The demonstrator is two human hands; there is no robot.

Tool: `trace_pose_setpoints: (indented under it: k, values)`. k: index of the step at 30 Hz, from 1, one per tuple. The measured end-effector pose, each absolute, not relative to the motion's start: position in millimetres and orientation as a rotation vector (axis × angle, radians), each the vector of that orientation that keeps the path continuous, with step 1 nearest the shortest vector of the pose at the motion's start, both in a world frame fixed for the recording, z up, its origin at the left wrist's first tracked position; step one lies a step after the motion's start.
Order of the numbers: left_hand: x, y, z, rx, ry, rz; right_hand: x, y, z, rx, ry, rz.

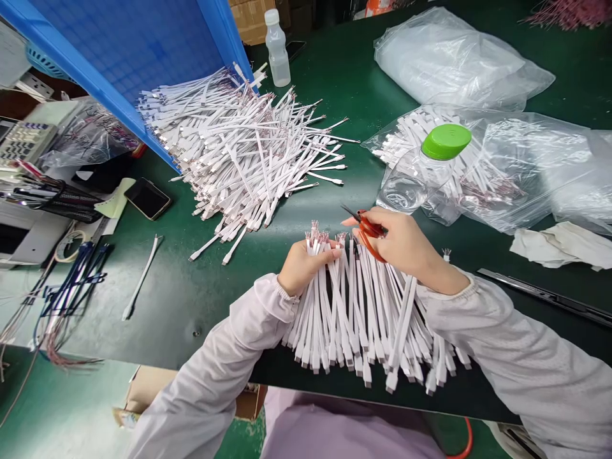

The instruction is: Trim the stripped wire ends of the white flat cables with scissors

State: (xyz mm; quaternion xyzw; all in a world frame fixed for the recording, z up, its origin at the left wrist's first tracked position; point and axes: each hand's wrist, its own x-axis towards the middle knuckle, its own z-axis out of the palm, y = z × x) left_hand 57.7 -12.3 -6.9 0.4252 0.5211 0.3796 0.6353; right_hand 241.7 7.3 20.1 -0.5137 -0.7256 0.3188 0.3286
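Clutching a fanned bundle of flat white cables (363, 319) at lower centre of the frame, the left hand (303, 266) closes around their stripped ends, a sound hold on light, springy strands; the right hand (399, 239) grips orange scissors (369, 229).

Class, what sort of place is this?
Probably a cable-assembly workshop: a green workbench, a heap of flat white cables with bare wire ends, and red-handled scissors in the right hand.

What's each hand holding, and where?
Left hand grips a bundle of white flat cables near their wire ends; right hand holds red scissors by the handles.
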Motion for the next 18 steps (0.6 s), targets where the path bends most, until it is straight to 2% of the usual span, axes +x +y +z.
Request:
trace_pose_setpoints:
  k: [7,18]
  values:
    - [58.0,-11.9,-7.0,0.926,1.206,0.888,241.7,4.5,14.9,-1.138,-2.046,0.805]
    - [52.8,-8.4,-1.1,0.928,1.108,0.822,240.7,3.5,16.6,-1.253,-1.959,0.836]
